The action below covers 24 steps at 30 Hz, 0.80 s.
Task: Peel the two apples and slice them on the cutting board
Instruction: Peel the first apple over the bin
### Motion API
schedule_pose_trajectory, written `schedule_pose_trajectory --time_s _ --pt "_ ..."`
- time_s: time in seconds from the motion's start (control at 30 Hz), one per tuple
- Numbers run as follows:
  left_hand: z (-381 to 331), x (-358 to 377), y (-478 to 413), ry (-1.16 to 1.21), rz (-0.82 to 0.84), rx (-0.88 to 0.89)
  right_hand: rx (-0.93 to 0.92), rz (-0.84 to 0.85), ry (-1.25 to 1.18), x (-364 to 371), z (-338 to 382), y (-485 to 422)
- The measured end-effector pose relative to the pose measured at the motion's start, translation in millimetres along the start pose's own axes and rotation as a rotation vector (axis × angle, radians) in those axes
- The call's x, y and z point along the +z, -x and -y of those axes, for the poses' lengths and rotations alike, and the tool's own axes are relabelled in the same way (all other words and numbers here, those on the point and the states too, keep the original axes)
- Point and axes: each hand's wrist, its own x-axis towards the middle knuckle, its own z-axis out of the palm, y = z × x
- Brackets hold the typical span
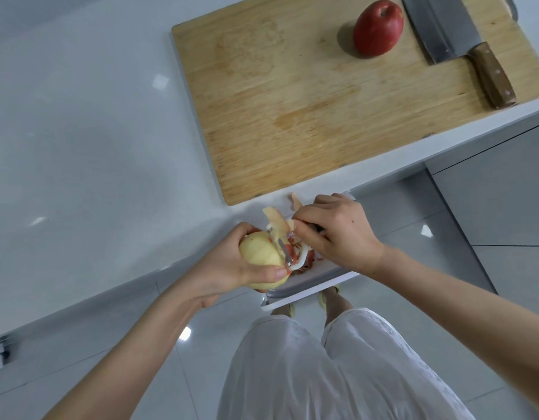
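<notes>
Cleaver (453, 34) lies at the right of the cutting board (292, 110), handle toward the counter edge. The red apple (378, 28), just left of the blade, is unpeeled, stem dimple pointing up-right. White tray (307, 294) with peels overhangs the counter (80, 147). Above it, left hand (228, 268) grips the mostly peeled apple (260, 253). Right hand (337, 234) grips the peeler (282, 247), blade on the apple, peel strip (277, 221) curling off.
</notes>
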Motion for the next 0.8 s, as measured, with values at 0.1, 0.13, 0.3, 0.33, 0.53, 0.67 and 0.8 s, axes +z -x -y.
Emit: schedule_pose_trajectory --time_s 0.1,0.13,0.3,0.33,0.53,0.67,0.8 --pt "-2 -3 2 0.063 -0.036 0.047 0.115 0.046 0.065 7 -15 17" --pt "-4 -3 3 0.1 -0.045 0.076 0.157 0.071 0.075 10 -17 24" --pt "-5 7 2 0.064 -0.176 0.214 0.668 0.388 -0.147 17 0 38" --pt "-3 10 2 0.037 -0.205 0.239 0.82 0.436 -0.31 16 6 36" --pt "18 30 -10 -0.194 -0.489 0.415 1.572 0.393 -1.529 14 29 25" --pt "32 37 -13 -0.249 -0.487 0.428 1.575 0.356 -1.589 17 35 21" --pt "29 35 -6 -0.11 -0.417 0.383 1.518 0.275 -1.476 17 38 26"
